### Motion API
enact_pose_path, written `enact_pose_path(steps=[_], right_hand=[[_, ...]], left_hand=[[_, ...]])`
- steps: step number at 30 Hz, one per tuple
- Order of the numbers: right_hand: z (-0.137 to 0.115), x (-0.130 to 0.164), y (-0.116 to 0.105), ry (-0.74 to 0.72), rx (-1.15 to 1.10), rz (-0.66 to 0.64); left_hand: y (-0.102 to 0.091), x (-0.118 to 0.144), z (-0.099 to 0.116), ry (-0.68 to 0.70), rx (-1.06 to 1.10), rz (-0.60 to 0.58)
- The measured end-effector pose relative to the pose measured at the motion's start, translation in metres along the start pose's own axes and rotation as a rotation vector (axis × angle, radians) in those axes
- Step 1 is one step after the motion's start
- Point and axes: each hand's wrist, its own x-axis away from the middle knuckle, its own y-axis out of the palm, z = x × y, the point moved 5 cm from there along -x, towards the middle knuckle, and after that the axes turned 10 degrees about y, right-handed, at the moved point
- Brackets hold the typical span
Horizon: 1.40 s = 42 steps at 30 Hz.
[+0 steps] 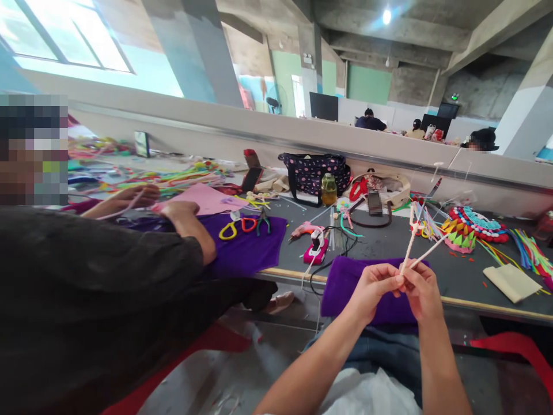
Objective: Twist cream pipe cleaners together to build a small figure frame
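Your left hand (374, 286) and right hand (421, 291) meet, both pinching two thin pale pink fuzzy pipe cleaners (417, 248) above the purple cloth (345, 282). They fork apart, barely twisted; most shaping looks undone.

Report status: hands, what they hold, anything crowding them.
Left hand and right hand both pinch white pipe cleaners. Purple cloth beneath. Co-worker's arm well clear.

1. There is one view only, from a camera on the person's head.
2. It faces forward and down, tilted, across the table (389, 248).
3. Both hands are close to the camera; the far wall (268, 129) is distant.
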Motion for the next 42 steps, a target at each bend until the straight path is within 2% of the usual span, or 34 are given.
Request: enact_pose_path(steps=[5,9,11,13,17,20,22,26,29,32,36,42], right_hand=[[-0.011,0.011,0.012,-0.12,0.102,0.047],[-0.021,0.02,0.015,-0.192,0.159,0.104],[-0.026,0.026,0.016,-0.219,0.171,0.106],[-0.03,0.031,0.017,-0.227,0.178,0.085],[-0.031,0.039,0.022,-0.197,0.148,-0.011],[-0.033,0.042,0.025,-0.252,0.182,0.012],[-0.037,0.043,0.025,-0.349,0.264,0.098],[-0.043,0.049,0.029,-0.51,0.451,0.219],[-0.041,0.049,0.03,-0.497,0.475,0.218],[-0.037,0.047,0.027,-0.437,0.431,0.205],[-0.036,0.043,0.022,-0.345,0.358,0.179],[-0.038,0.049,0.026,-0.17,0.185,0.054]], left_hand=[[0.006,0.01,0.023,0.116,-0.123,-0.004],[0.014,0.019,0.047,0.309,-0.435,0.018],[0.018,0.022,0.053,0.339,-0.476,0.024],[0.021,0.022,0.05,0.276,-0.349,-0.011],[0.029,0.023,0.033,-0.004,0.033,-0.161],[0.03,0.024,0.029,-0.088,0.092,-0.223],[0.026,0.023,0.032,-0.009,0.003,-0.185],[0.017,0.023,0.047,0.253,-0.378,-0.11],[0.015,0.025,0.054,0.399,-0.584,-0.087],[0.014,0.026,0.057,0.46,-0.63,-0.073],[0.016,0.025,0.052,0.36,-0.486,-0.101],[0.03,0.03,0.045,0.048,-0.055,-0.171]])
